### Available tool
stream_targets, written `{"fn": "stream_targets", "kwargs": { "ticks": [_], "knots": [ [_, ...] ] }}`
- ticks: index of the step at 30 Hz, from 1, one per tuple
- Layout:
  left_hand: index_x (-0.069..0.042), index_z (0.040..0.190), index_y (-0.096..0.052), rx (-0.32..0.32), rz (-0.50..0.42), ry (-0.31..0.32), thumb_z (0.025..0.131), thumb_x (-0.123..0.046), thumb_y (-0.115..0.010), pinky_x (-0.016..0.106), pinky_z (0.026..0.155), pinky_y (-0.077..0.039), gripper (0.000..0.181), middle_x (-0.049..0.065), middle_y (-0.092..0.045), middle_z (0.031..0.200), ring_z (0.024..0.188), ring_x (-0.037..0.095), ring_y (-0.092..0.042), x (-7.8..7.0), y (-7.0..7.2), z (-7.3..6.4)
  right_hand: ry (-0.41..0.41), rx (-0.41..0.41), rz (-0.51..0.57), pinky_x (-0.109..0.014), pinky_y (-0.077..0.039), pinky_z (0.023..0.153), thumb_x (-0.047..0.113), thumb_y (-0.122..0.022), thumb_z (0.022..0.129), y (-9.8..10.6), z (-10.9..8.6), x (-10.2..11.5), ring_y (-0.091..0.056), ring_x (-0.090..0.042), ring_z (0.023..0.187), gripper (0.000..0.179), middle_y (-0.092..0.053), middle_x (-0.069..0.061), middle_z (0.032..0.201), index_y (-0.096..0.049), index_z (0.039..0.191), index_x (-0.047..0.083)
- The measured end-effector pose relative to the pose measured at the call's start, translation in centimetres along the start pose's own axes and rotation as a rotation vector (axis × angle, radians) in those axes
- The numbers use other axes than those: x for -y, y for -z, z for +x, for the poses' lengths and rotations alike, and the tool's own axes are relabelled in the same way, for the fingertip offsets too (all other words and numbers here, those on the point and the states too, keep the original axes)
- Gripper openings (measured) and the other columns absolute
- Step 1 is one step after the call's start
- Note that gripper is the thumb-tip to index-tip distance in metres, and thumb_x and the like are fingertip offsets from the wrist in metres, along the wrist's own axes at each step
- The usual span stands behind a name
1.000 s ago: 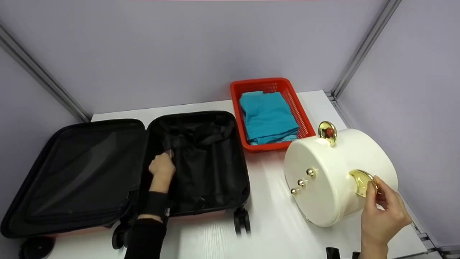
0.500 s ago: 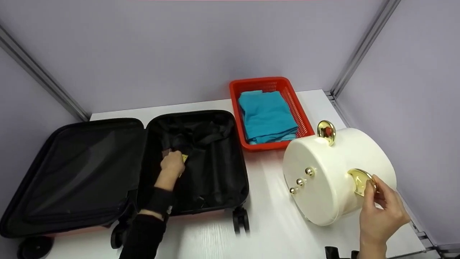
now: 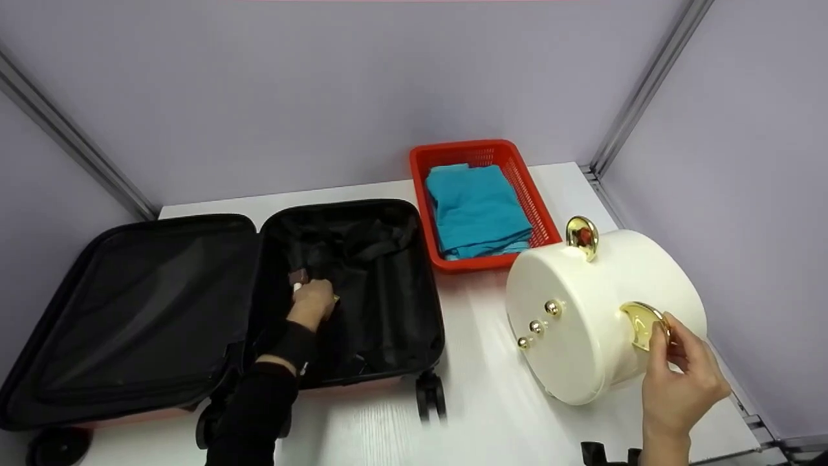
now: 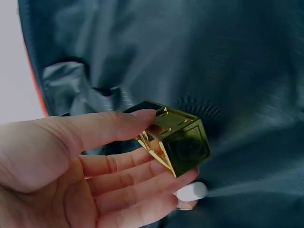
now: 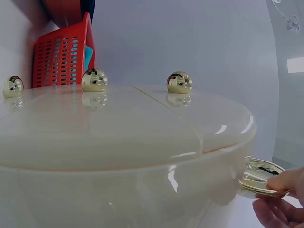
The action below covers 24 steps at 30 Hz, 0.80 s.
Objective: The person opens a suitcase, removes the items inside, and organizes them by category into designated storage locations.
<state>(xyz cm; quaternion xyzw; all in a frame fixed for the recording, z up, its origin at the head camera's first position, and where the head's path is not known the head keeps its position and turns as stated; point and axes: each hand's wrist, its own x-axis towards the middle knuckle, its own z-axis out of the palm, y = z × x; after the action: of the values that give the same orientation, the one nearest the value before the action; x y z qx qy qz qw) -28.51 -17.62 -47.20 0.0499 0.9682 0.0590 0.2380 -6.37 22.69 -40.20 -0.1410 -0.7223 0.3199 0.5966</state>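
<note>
Inside the right half of an open black-lined suitcase, my left hand pinches a small shiny gold box between thumb and fingers. One side of the box gapes, in the left wrist view. Just beyond the fingertips is a small white round-ended thing. A brownish piece lies by the hand in the head view. On the right, my right hand grips the gold crescent-shaped handle of a glossy cream-white drum-shaped box. Several gold ball knobs stick out of its flat face.
Behind the drum, a red plastic basket holds folded teal cloths. The suitcase's other half lies open on the left. Grey panels enclose the white table at the back and sides.
My left hand has shifted right and slightly nearer inside the suitcase, and the gold box and brownish piece have come into view. My right hand keeps its grip on the handle.
</note>
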Motion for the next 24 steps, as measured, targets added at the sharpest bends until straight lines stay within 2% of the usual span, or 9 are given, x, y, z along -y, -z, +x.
{"fn": "stream_targets", "kwargs": {
  "ticks": [8,11,14,17,19,24],
  "knots": [
    [0.006,0.1,-0.059,0.018,0.041,-0.024,0.064,-0.005,-0.075,0.045,0.068,-0.047,0.041,0.024,-0.057,0.104,0.084,0.032,-0.058,0.0,-0.2,0.5,0.013,-0.008,-0.007,-0.004,-0.039,0.056,-0.011,-0.065,0.071,0.1,0.0,-0.4,-0.051,0.008,0.06,0.015,-0.064,-0.021,0.076,-0.068,0.085,-0.007],
    [0.007,0.105,-0.057,0.019,0.042,-0.032,0.067,-0.01,-0.074,0.046,0.07,-0.046,0.044,0.025,-0.055,0.107,0.089,0.034,-0.057,-0.3,0.4,0.0,0.02,-0.006,0.004,-0.004,-0.039,0.056,-0.011,-0.065,0.071,-0.1,0.0,-0.6,-0.051,0.008,0.06,0.015,-0.064,-0.022,0.076,-0.068,0.085,-0.007],
    [0.006,0.108,-0.056,-0.01,0.017,-0.047,0.072,-0.016,-0.068,0.047,0.071,-0.045,0.044,0.026,-0.054,0.109,0.093,0.036,-0.055,-0.8,1.8,-0.8,0.03,-0.002,0.021,-0.005,-0.039,0.056,-0.011,-0.065,0.071,-0.5,0.0,-0.8,-0.051,0.007,0.06,0.015,-0.063,-0.023,0.076,-0.068,0.085,-0.006],
    [0.006,0.108,-0.056,-0.077,-0.013,-0.083,0.077,-0.023,-0.066,0.048,0.071,-0.045,0.044,0.027,-0.054,0.109,0.093,0.038,-0.055,-2.2,3.3,-2.2,0.043,-0.001,0.031,-0.005,-0.039,0.055,-0.01,-0.065,0.071,-0.8,0.1,-1.0,-0.052,0.007,0.061,0.015,-0.064,-0.023,0.076,-0.069,0.085,-0.006],
    [0.006,0.107,-0.057,-0.15,-0.037,-0.11,0.078,-0.026,-0.066,0.048,0.071,-0.046,0.044,0.026,-0.055,0.108,0.092,0.039,-0.056,-3.4,4.2,-3.3,0.048,0.0,0.035,-0.005,-0.039,0.055,-0.01,-0.065,0.071,-0.9,0.0,-1.0,-0.052,0.007,0.061,0.015,-0.064,-0.022,0.076,-0.069,0.085,-0.005],
    [0.003,0.102,-0.057,-0.39,-0.124,-0.201,0.077,-0.033,-0.068,0.047,0.065,-0.047,0.045,0.022,-0.061,0.097,0.084,0.037,-0.059,-7.1,5.4,-6.3,0.043,0.016,0.027,-0.005,-0.039,0.056,-0.009,-0.066,0.072,-1.0,-0.3,-1.0,-0.052,0.007,0.061,0.015,-0.064,-0.021,0.076,-0.069,0.086,-0.004]
  ]
}}
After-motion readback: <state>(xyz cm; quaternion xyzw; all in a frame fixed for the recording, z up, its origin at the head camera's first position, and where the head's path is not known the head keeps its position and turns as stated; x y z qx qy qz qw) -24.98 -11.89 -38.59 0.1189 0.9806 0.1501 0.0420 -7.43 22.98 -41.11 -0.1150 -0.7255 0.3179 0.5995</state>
